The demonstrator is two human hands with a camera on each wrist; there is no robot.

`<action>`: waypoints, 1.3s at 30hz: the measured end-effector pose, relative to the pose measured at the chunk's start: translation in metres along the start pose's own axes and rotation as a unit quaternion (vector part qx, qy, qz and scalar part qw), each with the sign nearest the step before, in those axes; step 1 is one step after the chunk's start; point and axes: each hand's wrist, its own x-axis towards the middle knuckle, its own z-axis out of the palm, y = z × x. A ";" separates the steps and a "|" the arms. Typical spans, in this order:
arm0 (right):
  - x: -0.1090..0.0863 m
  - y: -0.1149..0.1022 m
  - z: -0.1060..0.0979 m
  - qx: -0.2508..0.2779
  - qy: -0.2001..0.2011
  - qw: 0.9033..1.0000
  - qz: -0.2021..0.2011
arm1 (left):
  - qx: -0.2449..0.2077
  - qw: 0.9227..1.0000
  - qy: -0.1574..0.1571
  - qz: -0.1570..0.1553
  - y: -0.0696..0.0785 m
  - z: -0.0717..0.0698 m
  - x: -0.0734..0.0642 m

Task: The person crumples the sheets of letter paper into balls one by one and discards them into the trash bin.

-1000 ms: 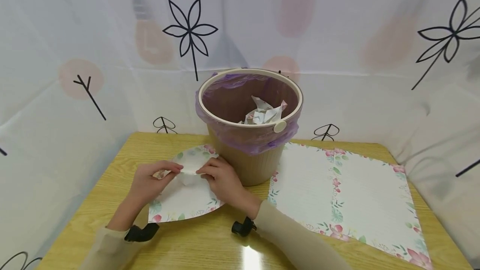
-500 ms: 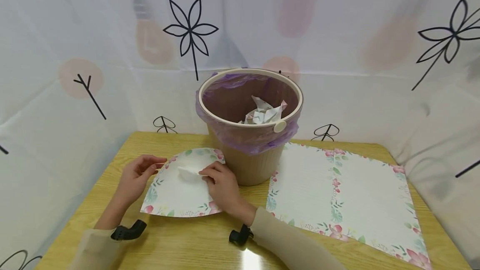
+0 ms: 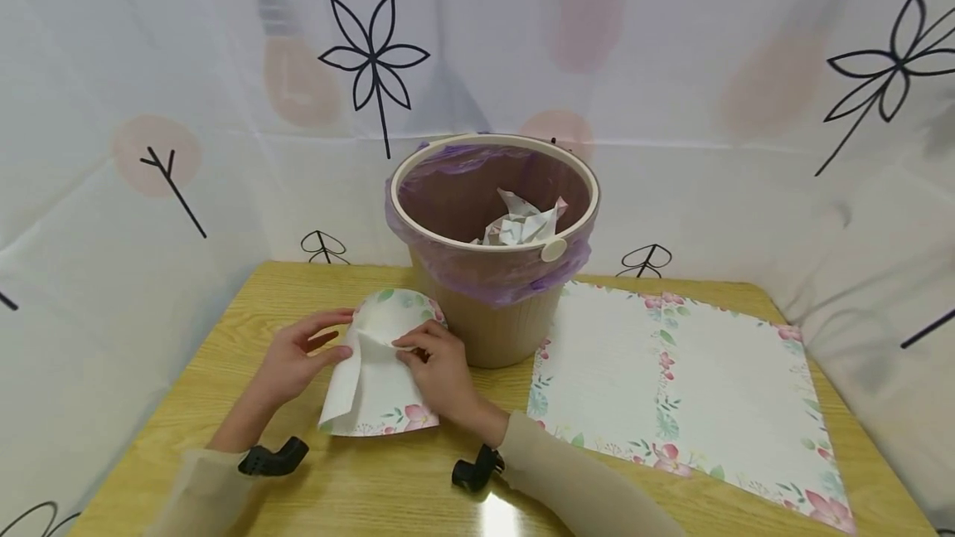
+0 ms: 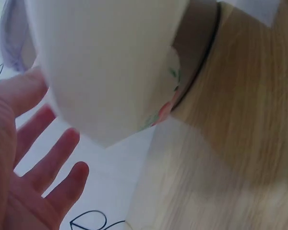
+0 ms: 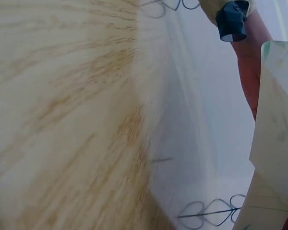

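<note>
With the floral sheet (image 3: 380,371) curled up on the counter (image 3: 224,355) beside the bin (image 3: 492,272), I'd keep my right hand (image 3: 440,371) pinching its fold while my left hand (image 3: 294,359), fingers loosely extended against the edge, gathers it inward evenly.

The bin (image 3: 492,272) is hiding the sheet's (image 3: 384,371) one-o'clock corner; the right hand (image 3: 440,371) is covering its three-o'clock edge.

Bright, even light; blurred wrist views
</note>
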 end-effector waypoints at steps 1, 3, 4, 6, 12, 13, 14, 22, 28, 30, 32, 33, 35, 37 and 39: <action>0.000 -0.001 0.000 0.004 0.002 1.000 -0.001 | 0.002 1.000 0.010 -0.004 0.000 0.003 0.000; 0.000 -0.002 0.001 0.010 0.003 1.000 -0.006 | 0.017 0.999 0.031 -0.013 0.001 0.008 0.002; 0.000 -0.003 0.001 0.013 0.002 1.000 -0.007 | 0.030 0.999 0.040 -0.017 0.001 0.010 0.002; 0.000 -0.004 0.001 0.016 -0.002 1.000 -0.006 | 0.053 0.996 0.061 -0.027 0.003 0.015 0.003; 0.002 -0.006 -0.002 0.012 -0.023 0.999 0.022 | 0.094 0.990 0.097 -0.024 0.009 0.022 0.005; 0.002 -0.006 -0.002 0.015 -0.028 0.999 0.026 | 0.097 0.990 0.100 -0.019 0.009 0.021 0.006; 0.002 -0.006 -0.003 0.020 -0.033 0.999 0.029 | 0.100 0.990 0.102 -0.016 0.009 0.021 0.006; 0.005 -0.007 -0.007 0.026 -0.043 0.998 0.029 | 0.161 0.981 0.105 -0.006 0.014 0.007 0.006; 0.007 -0.014 -0.013 0.027 -0.023 0.999 0.007 | 0.211 0.969 0.131 0.010 0.019 -0.002 0.003; 0.006 -0.016 -0.014 0.031 -0.022 0.999 -0.002 | 0.232 0.960 0.154 0.020 0.022 -0.004 0.003; 0.005 -0.019 -0.014 0.033 -0.029 0.999 -0.013 | 0.249 0.951 0.182 0.029 0.023 -0.004 0.004; 0.003 -0.021 -0.015 0.032 -0.035 0.999 -0.018 | 0.255 0.946 0.197 0.031 0.024 -0.004 0.004; 0.000 -0.024 -0.014 0.032 -0.054 0.998 -0.029 | 0.267 0.936 0.226 0.039 0.026 -0.003 0.005; -0.003 -0.028 -0.013 0.030 -0.080 0.996 -0.035 | 0.276 0.927 0.252 0.043 0.028 -0.001 0.006; -0.006 -0.032 -0.012 0.037 -0.109 0.993 -0.035 | 0.280 0.918 0.277 0.042 0.030 0.002 0.006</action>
